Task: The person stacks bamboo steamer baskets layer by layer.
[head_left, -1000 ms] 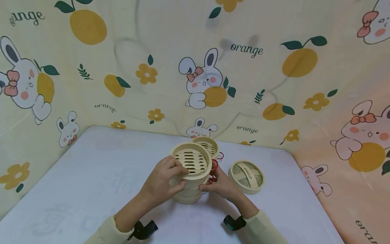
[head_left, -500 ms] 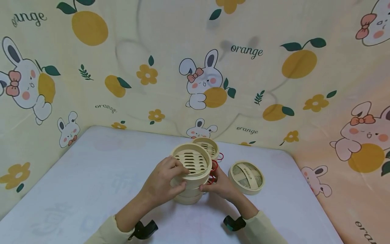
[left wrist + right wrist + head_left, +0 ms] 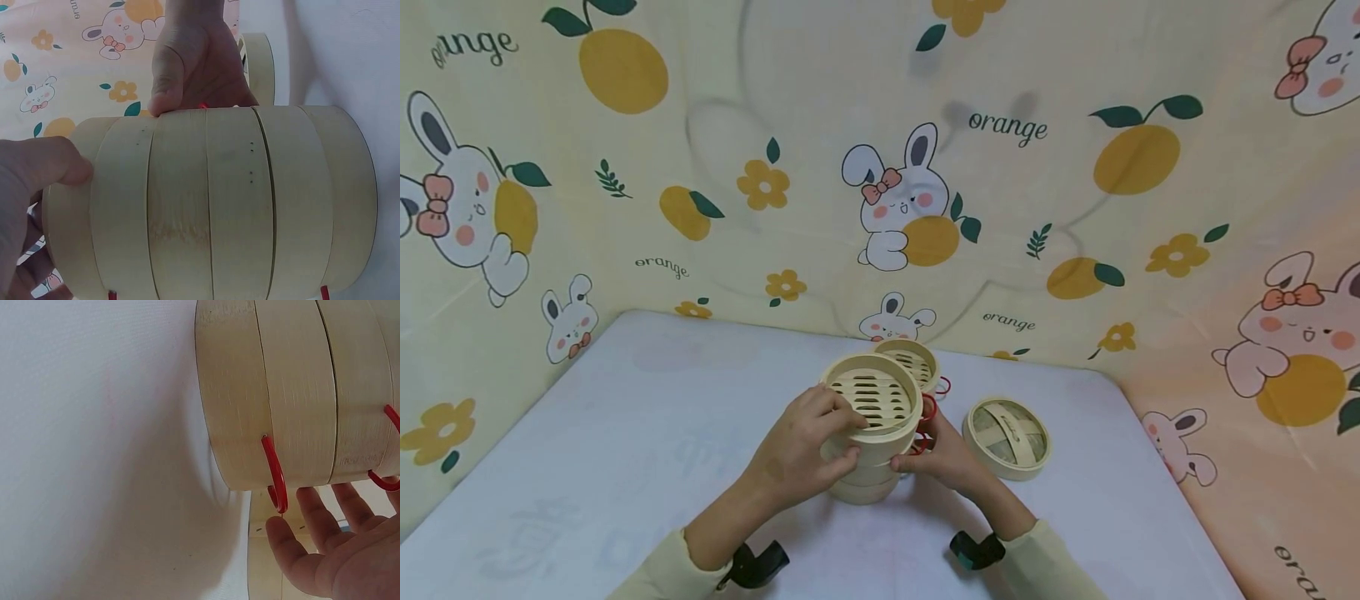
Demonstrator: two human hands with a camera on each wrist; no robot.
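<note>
1. The head view shows the stack of baskets (image 3: 874, 454) upright between the two hands on the white table (image 3: 662, 417); only from here does the slotted floor (image 3: 872, 392) inside the top basket show.
2. The left wrist view shows the side wall instead, with seams between its bands and small dark dots (image 3: 252, 162) in the wood.
3. The right wrist view gives the red loops (image 3: 274, 462) close up, fixed to the wall near the right hand's fingertips; the head view shows them partly covered.
4. The stack is pale, smooth, bamboo-like wood, round and straight-sided, its grain faintly streaked.
5. A spare basket (image 3: 934, 367) with a slotted floor stands beyond the hands, just behind the stack.
6. To the right of the right hand, and apart from it, lies a round lid (image 3: 1009, 437) with a flat strip across its top.
7. The left hand (image 3: 805, 442) grips the top basket, fingers bent over the rim and thumb pressed on the outer wall.
8. The right hand (image 3: 943, 454) holds the stack's right side lower down, thumb at the front and fingers spread behind, the palm clear of the wood.
9. Both forearms angle inward from pale sleeves (image 3: 1052, 562).
</note>
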